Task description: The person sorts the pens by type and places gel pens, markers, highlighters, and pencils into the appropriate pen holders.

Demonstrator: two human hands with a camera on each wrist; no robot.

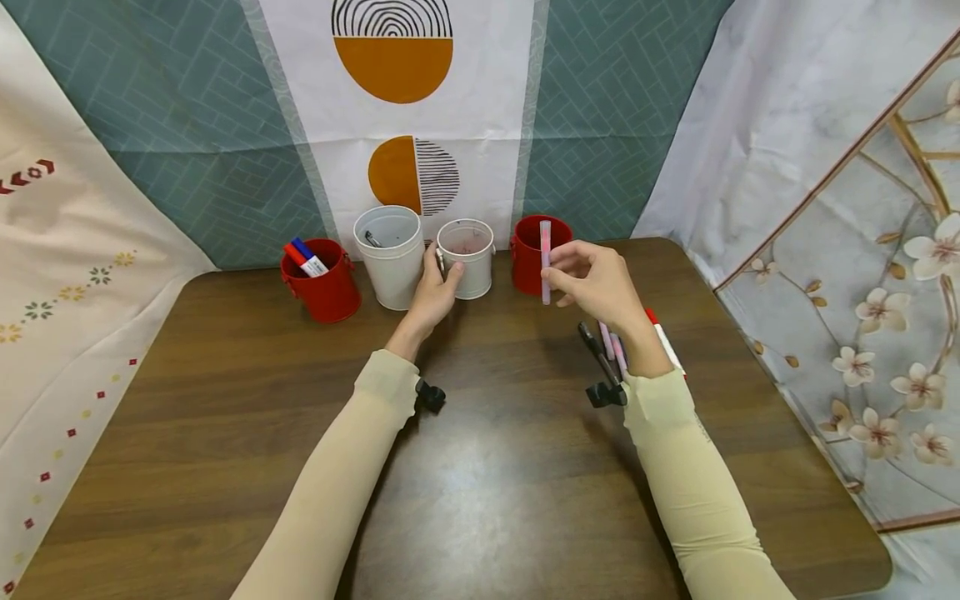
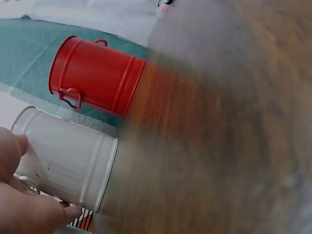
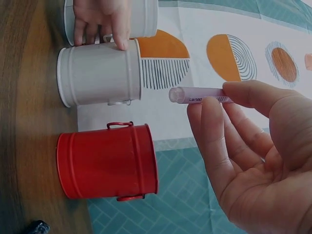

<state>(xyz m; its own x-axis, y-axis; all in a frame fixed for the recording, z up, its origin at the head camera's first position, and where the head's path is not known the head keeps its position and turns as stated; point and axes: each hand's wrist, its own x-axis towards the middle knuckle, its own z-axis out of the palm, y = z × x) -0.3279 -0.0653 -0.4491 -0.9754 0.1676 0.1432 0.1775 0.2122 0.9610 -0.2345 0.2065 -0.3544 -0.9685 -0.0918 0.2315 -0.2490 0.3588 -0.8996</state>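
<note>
Wooden bench [image 1: 225,375]; I see left hand [image 1: 433,293] gripping small white bucket [image 1: 474,279], likely steadying; right hand [image 1: 600,282] pinching marker [image 1: 545,250] upright.

Desk nook, patterned cloth walls [image 1: 217,92], wood-grain table [image 1: 187,467]

Brown wood-grain table [image 1: 225,467], green-and-white patterned backdrop [image 1: 187,92], floral cloth [image 1: 885,333] at right

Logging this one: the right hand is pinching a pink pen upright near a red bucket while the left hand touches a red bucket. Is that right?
Not quite: the left hand touches the smaller white bucket, not a red one, as the left wrist view shows. The right hand is indeed pinching a pink pen upright near a red bucket.
</note>
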